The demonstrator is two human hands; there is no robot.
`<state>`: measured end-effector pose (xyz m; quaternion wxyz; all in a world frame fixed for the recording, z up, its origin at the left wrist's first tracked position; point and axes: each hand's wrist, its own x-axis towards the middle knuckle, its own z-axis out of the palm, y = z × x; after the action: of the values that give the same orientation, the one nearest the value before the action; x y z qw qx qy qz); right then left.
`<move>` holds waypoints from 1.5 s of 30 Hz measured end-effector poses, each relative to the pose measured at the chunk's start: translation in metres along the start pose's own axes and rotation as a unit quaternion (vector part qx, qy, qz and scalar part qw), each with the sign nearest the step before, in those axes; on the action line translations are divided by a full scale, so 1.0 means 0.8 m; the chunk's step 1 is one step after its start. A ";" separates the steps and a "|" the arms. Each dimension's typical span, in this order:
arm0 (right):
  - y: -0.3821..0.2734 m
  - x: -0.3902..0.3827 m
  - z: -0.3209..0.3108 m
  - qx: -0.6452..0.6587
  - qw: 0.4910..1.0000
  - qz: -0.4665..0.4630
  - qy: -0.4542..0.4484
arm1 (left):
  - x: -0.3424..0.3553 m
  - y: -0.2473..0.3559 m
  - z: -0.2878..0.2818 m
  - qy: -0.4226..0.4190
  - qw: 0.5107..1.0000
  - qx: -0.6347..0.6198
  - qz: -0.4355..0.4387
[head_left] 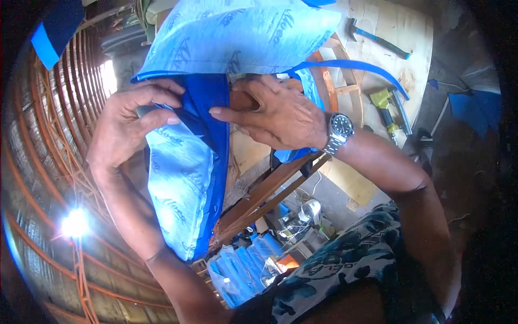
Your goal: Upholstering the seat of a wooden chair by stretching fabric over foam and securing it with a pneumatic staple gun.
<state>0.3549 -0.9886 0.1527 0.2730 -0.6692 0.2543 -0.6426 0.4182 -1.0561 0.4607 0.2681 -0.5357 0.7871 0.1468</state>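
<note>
A piece of blue fabric (197, 108) with a pale, printed backing (178, 194) hangs down the middle, below a larger pale sheet (237, 38) with blue edging. My left hand (127, 121) pinches the folded fabric at its upper left, thumb over the backing. My right hand (278, 116), wearing a steel watch (340, 127), has one finger reaching onto the dark blue edge and the others bent; what they grip is hidden. Behind the fabric are pale board and wooden framing (253, 202).
A hammer (380, 40) and a green tool (386, 110) lie on a plywood surface (410, 24) at upper right. A loose blue strip (367, 67) trails across it. Blue bundles (234, 272) and assorted equipment sit below. An orange slatted structure (40, 162) and bright light (75, 221) are at left.
</note>
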 end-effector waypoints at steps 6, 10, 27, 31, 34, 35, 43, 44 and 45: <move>0.012 0.038 -0.045 0.173 0.974 0.048 0.135 | 0.016 0.059 0.008 0.025 0.982 0.180 0.042; 0.006 0.061 -0.055 0.389 0.908 0.143 -0.054 | 0.031 0.079 0.025 0.039 0.946 0.319 0.049; 0.024 0.074 0.000 0.425 0.877 0.221 -0.034 | 0.013 0.007 0.003 0.164 0.943 0.153 -0.245; 0.024 0.072 0.004 0.403 0.899 0.166 0.048 | 0.013 0.000 -0.002 0.159 0.957 0.082 -0.230; 0.018 0.070 0.005 0.403 0.890 0.213 0.026 | -0.020 0.006 -0.021 0.214 0.943 0.117 -0.227; 0.016 0.070 0.004 0.416 0.878 0.238 0.007 | -0.026 0.001 -0.021 0.196 0.938 0.139 -0.251; 0.011 0.082 -0.017 0.420 0.867 0.267 -0.019 | -0.025 -0.001 0.041 0.218 0.843 0.400 -0.287; 0.011 0.084 -0.021 0.415 0.864 0.283 -0.036 | -0.027 0.016 0.033 0.286 0.863 0.364 -0.203; 0.009 0.085 -0.025 0.410 0.868 0.280 -0.033 | -0.038 0.037 0.025 0.283 0.906 0.301 -0.090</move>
<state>0.3384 -1.0416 0.1972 0.6994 -0.4189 0.1353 -0.5630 0.4050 -1.0109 0.4603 0.1945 -0.5173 0.7850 -0.2800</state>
